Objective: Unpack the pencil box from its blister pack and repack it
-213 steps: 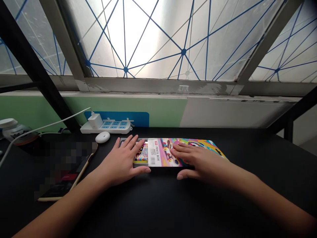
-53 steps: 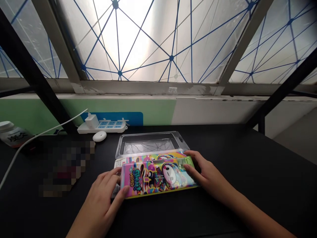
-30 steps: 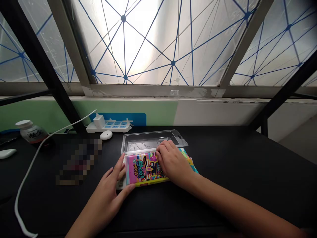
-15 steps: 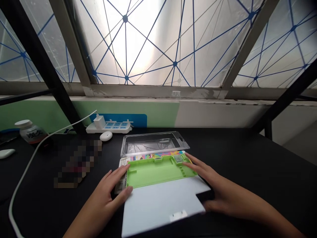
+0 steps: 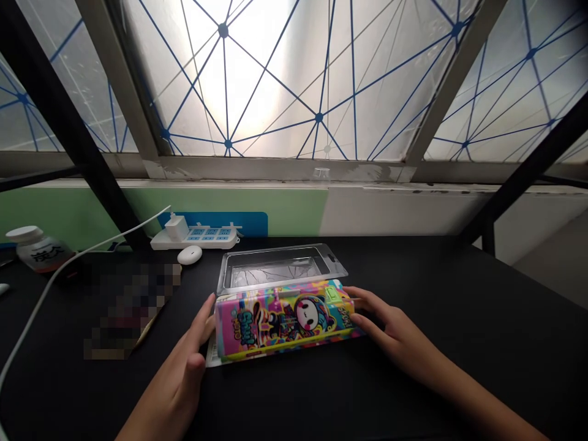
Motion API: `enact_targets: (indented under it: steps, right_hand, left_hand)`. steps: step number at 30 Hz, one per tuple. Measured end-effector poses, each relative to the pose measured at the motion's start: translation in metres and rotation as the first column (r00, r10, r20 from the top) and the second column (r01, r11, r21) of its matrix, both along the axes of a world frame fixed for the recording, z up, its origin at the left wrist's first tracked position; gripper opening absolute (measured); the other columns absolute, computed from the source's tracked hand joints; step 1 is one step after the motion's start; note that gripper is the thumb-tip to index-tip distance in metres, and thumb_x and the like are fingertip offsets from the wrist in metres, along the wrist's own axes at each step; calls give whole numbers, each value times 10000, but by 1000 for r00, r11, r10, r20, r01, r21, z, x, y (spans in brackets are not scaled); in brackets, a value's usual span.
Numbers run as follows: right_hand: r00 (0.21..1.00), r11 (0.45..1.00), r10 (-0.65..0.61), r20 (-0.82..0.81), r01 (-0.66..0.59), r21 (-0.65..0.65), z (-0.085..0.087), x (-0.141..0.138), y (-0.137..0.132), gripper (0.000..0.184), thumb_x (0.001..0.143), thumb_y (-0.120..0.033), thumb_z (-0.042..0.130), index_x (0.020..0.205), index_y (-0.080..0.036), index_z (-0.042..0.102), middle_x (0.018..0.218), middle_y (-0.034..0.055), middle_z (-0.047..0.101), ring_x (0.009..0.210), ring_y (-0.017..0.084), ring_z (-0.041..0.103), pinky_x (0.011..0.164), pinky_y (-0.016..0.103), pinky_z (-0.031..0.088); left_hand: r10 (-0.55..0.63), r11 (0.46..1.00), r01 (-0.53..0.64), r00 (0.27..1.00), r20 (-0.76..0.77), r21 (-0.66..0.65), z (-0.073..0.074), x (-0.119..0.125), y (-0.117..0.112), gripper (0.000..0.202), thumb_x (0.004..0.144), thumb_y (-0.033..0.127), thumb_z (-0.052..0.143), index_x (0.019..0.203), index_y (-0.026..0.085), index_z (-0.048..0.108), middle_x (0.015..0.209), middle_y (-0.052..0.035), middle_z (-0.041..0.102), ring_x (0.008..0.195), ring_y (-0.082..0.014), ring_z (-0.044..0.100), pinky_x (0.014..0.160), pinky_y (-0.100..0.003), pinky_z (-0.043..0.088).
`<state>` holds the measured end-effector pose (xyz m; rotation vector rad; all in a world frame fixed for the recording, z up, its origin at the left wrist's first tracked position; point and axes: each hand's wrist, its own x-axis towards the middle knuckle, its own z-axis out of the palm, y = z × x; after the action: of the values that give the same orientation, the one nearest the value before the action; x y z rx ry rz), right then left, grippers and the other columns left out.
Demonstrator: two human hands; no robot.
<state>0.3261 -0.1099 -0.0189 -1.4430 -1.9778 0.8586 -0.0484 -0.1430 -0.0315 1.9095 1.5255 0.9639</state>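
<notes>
A closed pencil case with a colourful cartoon print lies lengthwise before me on the black table. A green latch piece shows near its right end. Under it, a pale card sticks out at the left. My left hand is at the case's left end, fingers stretched along the edge and thumb raised apart. At the right end, my right hand has its thumb against the near side and its fingers at the far corner. Just behind the case lies an empty clear plastic blister tray.
A white power strip with a plugged-in charger and a small white round item sit at the back left. A white cable curves along the left, past a white-capped bottle. A blurred-out item lies left of my hand.
The white lid that lay folded toward me is now shut over the green inside, so the printed cover faces up. My left thumb has come off the case, and the view has shifted slightly.
</notes>
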Motion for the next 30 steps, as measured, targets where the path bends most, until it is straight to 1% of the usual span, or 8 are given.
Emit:
enact_targets:
  steps: [3, 5, 8, 12, 16, 20, 25, 30]
  right_hand:
    - [992, 994, -26, 125, 13, 110, -11, -4, -2, 684, 913, -489, 610, 1506, -248, 368, 1440, 146, 559, 1297, 332, 547, 1070, 540, 455]
    - [982, 984, -28, 186, -5, 176, -17, -4, -5, 719, 873, -453, 663, 1502, -250, 380, 1410, 146, 579, 1276, 330, 563, 1053, 534, 475]
    - [986, 974, -42, 162, 5, 225, -17, -2, -7, 664, 876, -413, 657, 1479, -274, 417, 1363, 120, 616, 1223, 304, 607, 1025, 495, 511]
    - [994, 962, -84, 71, 62, 264, 1, -2, 10, 632, 898, -433, 631, 1479, -296, 423, 1423, 97, 581, 1238, 318, 598, 1020, 499, 516]
    - [992, 940, -111, 56, 86, 331, 20, -10, 55, 630, 917, -448, 600, 1488, -241, 431, 1357, 103, 642, 1177, 324, 642, 976, 465, 543]
    - [970, 917, -84, 229, -14, 399, 12, -19, 92, 571, 977, -416, 490, 1500, -196, 421, 1363, 129, 636, 1196, 301, 637, 988, 452, 526]
    - [939, 906, -45, 340, -106, 410, -12, -24, 99, 458, 1015, -381, 399, 1422, -215, 531, 1492, 129, 511, 1427, 314, 392, 1092, 544, 402]
    - [905, 880, -82, 417, -131, 457, -11, -27, 86, 461, 1011, -425, 440, 1403, -203, 535, 1552, 163, 418, 1459, 334, 326, 1104, 613, 323]
  left_hand:
    - [48, 999, -49, 995, -87, -9, -6, 0, 0, 707, 987, 627, 320, 1591, 297, 161, 1431, -58, 588, 1366, -342, 484, 1098, -532, 420]
    - [69, 998, -68, 987, -147, 17, -9, 0, -2, 708, 967, 586, 441, 1577, 323, 195, 1408, -45, 611, 1282, -322, 577, 984, -449, 540]
    - [133, 972, -105, 983, -125, 210, -2, 4, -6, 604, 947, 523, 528, 1502, 352, 361, 1384, -17, 629, 1189, -287, 648, 837, -335, 606]
    - [124, 899, -38, 978, -170, 436, 28, 19, 11, 591, 959, 496, 519, 1490, 269, 392, 1503, -70, 502, 1346, -311, 506, 1105, -430, 429]
    - [157, 914, -61, 965, -211, 401, 45, 35, 60, 671, 966, 511, 484, 1519, 157, 343, 1505, -151, 484, 1381, -313, 460, 1121, -454, 395]
    - [151, 951, -52, 939, -309, 304, 26, 35, 95, 660, 987, 520, 434, 1497, 103, 386, 1510, -183, 471, 1446, -326, 360, 1149, -481, 336]
    - [118, 985, -41, 870, -479, 167, 2, 30, 94, 677, 1014, 509, 336, 1528, 70, 339, 1577, -200, 359, 1496, -338, 236, 1157, -507, 307]
    - [163, 984, -77, 767, -620, 163, 11, 41, 90, 673, 1010, 559, 299, 1469, 92, 456, 1626, -208, 218, 1499, -370, 210, 1130, -599, 288]
